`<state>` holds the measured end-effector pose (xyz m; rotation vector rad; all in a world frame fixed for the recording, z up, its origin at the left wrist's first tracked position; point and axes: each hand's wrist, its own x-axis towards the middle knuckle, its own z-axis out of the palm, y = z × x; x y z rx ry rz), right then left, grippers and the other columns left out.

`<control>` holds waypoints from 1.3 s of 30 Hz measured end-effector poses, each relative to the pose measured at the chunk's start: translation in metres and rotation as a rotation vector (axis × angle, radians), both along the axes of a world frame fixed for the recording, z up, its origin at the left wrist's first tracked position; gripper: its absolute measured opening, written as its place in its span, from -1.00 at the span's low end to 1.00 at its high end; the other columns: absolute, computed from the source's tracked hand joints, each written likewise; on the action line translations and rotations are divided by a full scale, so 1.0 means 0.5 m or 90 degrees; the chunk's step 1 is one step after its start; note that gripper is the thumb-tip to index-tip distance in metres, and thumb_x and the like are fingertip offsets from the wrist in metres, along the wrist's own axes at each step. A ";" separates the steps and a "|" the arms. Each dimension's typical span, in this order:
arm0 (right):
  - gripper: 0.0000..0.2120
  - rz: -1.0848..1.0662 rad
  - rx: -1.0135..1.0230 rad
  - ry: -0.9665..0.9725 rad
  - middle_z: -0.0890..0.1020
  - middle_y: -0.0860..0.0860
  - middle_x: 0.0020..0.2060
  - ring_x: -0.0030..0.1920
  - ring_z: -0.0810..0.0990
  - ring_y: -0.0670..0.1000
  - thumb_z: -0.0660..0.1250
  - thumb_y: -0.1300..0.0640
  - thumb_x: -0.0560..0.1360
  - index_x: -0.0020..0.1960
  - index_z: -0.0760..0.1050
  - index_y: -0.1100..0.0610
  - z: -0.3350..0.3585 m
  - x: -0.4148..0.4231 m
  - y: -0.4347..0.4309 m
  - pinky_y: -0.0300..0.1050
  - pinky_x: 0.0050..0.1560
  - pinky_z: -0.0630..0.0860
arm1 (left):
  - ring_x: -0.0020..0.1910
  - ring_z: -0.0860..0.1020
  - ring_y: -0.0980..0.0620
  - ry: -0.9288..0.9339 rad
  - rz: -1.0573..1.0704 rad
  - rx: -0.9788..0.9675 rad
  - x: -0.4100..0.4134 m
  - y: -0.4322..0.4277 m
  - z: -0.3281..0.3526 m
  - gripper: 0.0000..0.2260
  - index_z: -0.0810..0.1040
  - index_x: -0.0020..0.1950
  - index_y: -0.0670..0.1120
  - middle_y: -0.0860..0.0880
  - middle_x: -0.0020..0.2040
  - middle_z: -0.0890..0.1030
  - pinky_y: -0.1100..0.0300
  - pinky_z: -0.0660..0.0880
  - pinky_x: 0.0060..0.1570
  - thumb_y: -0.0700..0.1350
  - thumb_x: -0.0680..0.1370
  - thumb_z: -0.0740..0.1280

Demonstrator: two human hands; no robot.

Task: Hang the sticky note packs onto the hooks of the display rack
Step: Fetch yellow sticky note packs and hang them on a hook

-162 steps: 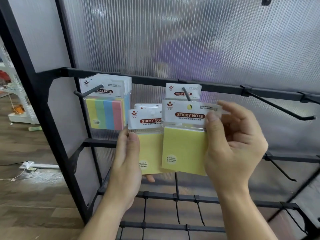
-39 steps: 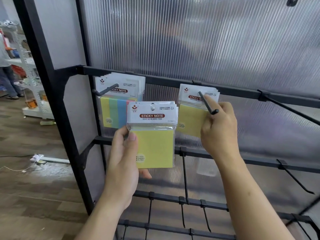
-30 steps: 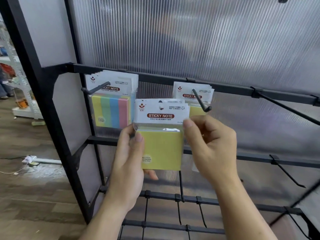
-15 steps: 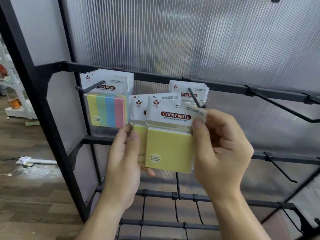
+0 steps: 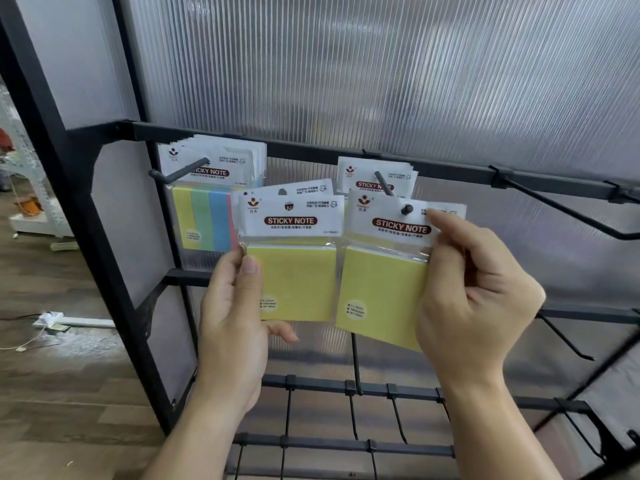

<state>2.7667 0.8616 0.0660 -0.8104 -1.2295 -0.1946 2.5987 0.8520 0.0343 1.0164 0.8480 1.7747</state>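
At the tip of the second hook (image 5: 383, 183) from the left end of the rack's top rail (image 5: 311, 151), your yellow pack (image 5: 384, 289) sits with its header hole over the hook's end, and the black tip pokes through the white card. Your right grip (image 5: 474, 299) holds this pack, thumb on the front of the header's right edge and fingers curled behind it. The pack is tilted, its right side lower. Farther back on the same hook, close to the rail, a few hung packs (image 5: 375, 173) show their white headers.

Just left of the yellow pack, your left grip (image 5: 232, 323) holds a spare stack (image 5: 298, 282) of yellow packs upright, with the thumb on its front left edge and the fingers behind. At least two headers show.

On the first hook (image 5: 180, 172), near the rail's left end, hangs a thick bunch of striped packs (image 5: 207, 216). Toward the rail's right end more hooks (image 5: 571, 216) jut out. A ribbed translucent panel (image 5: 381, 64) backs the rack, and wooden floor (image 5: 52, 375) lies to the left.
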 end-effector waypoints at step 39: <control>-0.84 0.175 -0.217 -0.087 0.58 -0.12 -0.34 -0.34 0.53 -0.13 0.29 -0.05 0.49 -0.16 0.55 0.01 -0.016 -0.025 0.024 -0.34 -0.34 0.39 | -0.18 0.60 0.07 0.063 -0.041 0.012 0.020 0.012 -0.006 -0.73 0.54 0.12 0.03 0.06 -0.03 0.68 0.21 0.44 -0.57 0.08 0.52 0.18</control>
